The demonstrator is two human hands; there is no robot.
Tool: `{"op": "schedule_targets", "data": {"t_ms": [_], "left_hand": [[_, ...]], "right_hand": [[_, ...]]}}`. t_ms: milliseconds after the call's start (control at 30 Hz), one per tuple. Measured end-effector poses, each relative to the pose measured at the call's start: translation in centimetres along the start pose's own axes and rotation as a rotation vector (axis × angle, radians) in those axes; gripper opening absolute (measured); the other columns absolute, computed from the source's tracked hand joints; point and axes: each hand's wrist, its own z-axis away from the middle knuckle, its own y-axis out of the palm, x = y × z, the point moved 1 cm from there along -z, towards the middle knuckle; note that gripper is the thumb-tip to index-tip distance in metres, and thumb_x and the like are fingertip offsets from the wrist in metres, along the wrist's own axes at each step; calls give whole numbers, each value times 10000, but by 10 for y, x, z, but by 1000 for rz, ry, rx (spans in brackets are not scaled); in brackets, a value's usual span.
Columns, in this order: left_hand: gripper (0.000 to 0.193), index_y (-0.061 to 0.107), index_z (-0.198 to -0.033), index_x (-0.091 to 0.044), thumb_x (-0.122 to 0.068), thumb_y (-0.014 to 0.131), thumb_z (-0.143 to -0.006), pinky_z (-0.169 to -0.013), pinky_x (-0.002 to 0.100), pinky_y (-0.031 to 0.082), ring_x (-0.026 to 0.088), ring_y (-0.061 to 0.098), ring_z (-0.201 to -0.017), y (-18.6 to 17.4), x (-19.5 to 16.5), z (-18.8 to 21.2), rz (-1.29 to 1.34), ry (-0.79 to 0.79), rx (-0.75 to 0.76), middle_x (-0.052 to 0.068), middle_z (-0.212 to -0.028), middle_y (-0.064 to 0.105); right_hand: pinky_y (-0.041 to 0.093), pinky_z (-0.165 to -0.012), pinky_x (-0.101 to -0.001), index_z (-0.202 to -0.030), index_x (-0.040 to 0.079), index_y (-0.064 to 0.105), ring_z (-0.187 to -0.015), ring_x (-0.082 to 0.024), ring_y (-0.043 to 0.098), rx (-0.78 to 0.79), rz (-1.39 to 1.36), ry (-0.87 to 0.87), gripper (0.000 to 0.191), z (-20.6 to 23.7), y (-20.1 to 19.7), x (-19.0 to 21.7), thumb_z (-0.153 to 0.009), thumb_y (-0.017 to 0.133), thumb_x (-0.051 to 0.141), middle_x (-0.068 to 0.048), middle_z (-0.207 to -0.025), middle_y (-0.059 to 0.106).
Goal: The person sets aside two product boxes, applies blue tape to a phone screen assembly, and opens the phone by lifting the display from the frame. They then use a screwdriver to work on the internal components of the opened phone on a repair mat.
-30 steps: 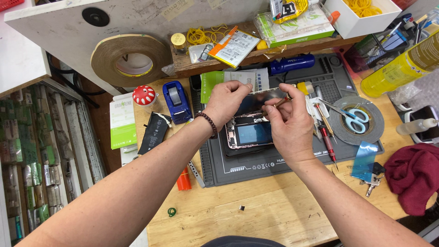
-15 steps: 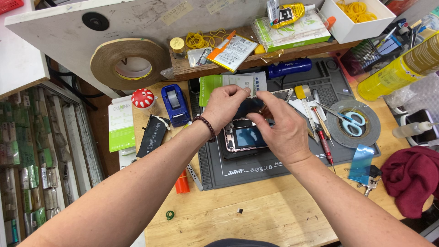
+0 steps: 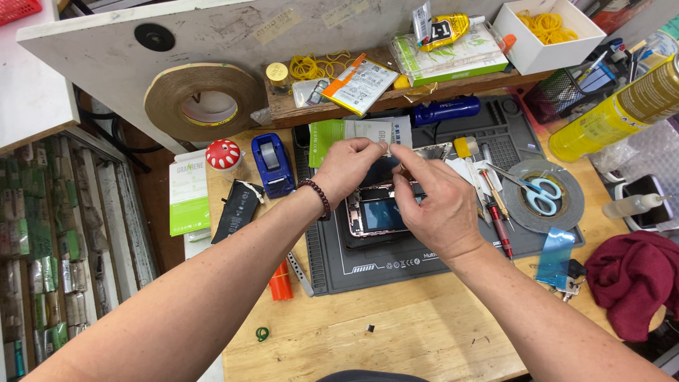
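Note:
An opened phone (image 3: 375,216) with a pinkish frame lies on the dark grey work mat (image 3: 424,258). My left hand (image 3: 346,170), a bead bracelet on its wrist, pinches a small thin pale strip above the phone's top end. My right hand (image 3: 435,201) covers the phone's right side and pinches the same strip with thumb and forefinger. Both hands meet over the phone's upper part, which they hide.
On the mat's right lie screwdrivers (image 3: 498,219), scissors (image 3: 537,194) on a tape roll and a blue film (image 3: 555,255). A blue tape dispenser (image 3: 272,164), a black battery (image 3: 237,210), a big tape roll (image 3: 205,102), a yellow spray can (image 3: 615,113) and a red cloth (image 3: 633,279) surround it.
Both hands have come down from holding a thin strip above the phone to working close over its upper end. The phone has stayed on the mat.

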Motion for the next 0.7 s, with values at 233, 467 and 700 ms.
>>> {"op": "schedule_targets", "data": {"t_ms": [233, 467, 700], "left_hand": [[410, 780, -939, -25, -414, 652, -931, -650, 292, 491, 89, 547, -698, -1, 1, -1, 10, -35, 7, 0, -732, 640], [404, 787, -970, -32, -408, 645, -924, -701, 273, 512, 76, 582, -747, -1, -1, -2, 15, -19, 21, 0, -785, 691], [387, 785, -1015, -41, -385, 633, -921, -705, 284, 519, 87, 592, -757, -2, 2, -5, 0, -36, 20, 12, -808, 700]], "right_hand": [[556, -730, -377, -1266, 118, 701, -855, -231, 693, -7, -15, 1, 355, 0, -4, 0, -916, 736, 67, -58, -899, 731], [544, -697, -393, -1253, 106, 695, -825, -249, 676, -5, 26, -26, 353, 0, -2, 3, -904, 748, 92, -72, -865, 716], [534, -658, -398, -1273, 139, 679, -781, -260, 674, -6, 46, -42, 394, -3, 2, 5, -889, 763, 118, -65, -841, 715]]}}
